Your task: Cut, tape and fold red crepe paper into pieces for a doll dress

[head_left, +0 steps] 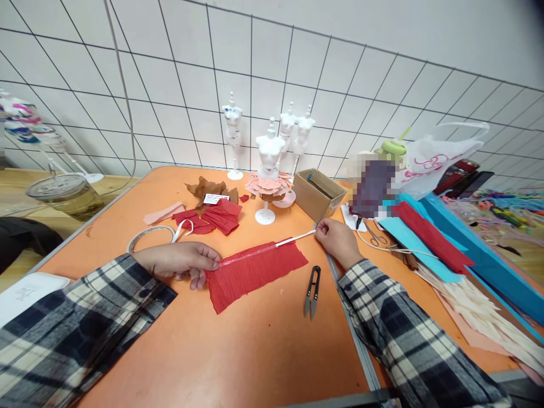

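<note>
My left hand (181,262) pinches the left end of a red crepe paper strip (259,275) that lies over the orange table. A shiny line of clear tape runs along the paper's upper edge. Between the fingertips of my right hand (338,241) is the end of a narrow white backing strip (300,236), drawn out taut and lifted off the tape towards the right; its other end still sticks near the paper's right corner. Thread snips (313,292) lie just below my right hand. Behind my left hand rests a roll of white double-sided tape (149,233).
A small white dress form (268,156) wears a pink ruffled paper skirt, with several bare ones behind it. Red crepe pieces (223,215), a cardboard box (318,194), scissors (377,238) and blue and red paper (433,238) lie around. A metal seam (355,317) crosses the table.
</note>
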`<state>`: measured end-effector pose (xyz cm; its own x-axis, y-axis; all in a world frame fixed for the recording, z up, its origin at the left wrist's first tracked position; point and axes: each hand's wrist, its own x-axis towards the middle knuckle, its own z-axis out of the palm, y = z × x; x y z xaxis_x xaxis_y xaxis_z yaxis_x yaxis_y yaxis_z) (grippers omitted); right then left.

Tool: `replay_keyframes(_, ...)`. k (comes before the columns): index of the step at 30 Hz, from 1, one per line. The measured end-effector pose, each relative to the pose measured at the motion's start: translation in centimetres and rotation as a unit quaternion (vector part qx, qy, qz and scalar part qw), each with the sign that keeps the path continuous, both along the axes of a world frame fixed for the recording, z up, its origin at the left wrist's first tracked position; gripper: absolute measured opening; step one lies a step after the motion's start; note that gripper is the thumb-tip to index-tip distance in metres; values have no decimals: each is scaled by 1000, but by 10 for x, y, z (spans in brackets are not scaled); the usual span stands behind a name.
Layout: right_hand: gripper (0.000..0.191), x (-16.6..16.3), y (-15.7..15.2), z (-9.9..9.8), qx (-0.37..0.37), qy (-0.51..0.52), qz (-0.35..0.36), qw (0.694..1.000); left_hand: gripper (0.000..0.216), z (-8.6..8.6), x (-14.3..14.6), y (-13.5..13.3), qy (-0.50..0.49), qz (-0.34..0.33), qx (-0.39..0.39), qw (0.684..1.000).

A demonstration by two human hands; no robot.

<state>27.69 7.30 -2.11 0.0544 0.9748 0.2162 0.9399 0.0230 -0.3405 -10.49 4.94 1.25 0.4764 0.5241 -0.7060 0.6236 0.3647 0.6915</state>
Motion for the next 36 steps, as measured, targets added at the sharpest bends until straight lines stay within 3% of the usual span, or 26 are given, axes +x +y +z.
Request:
replay_keyframes(10,4,18,3,3,35,29,-40,998,34,-5,-8,5,23,-6,-17,1000)
replay_keyframes(13,3,18,2,5,28,78,-42,996,35,-6,-11,7,31,-7,-24,999)
replay_keyframes(16,7,9,-2,20,-1,165,-24,986,35,-4,-9,6,34,-10,-19,999)
replay_keyframes(17,8,4,-3,28,-15,215,-10,976,35,-3,-8,6,33,-14,-19,999)
replay_keyframes(20,12,-10,1,59,-49,499,32,865,36,-2,-5,5,32,-27,-22,999)
replay_keyframes(21,14,-14,6,69,-29,544,47,837,36,-2,-4,5,33,-27,-21,999)
replay_keyframes(23,14,-21,24,83,38,574,71,815,36,-2,-3,4,36,-23,-20,999)
replay_keyframes(25,8,-25,47,89,119,551,75,822,35,-2,-2,4,38,-22,-22,999)
replay_keyframes(28,4,-26,76,84,193,395,23,898,34,-1,-1,4,41,-24,-26,999)
replay_keyframes(31,7,-23,88,74,203,192,-40,959,32,1,-1,4,39,-25,-27,999)
replay_keyframes(34,7,-19,86,65,190,96,-52,976,29,1,-1,5,35,-34,-30,998)
replay_keyframes(36,7,-18,84,62,184,113,-34,976,29,0,-1,5,34,-40,-29,998)
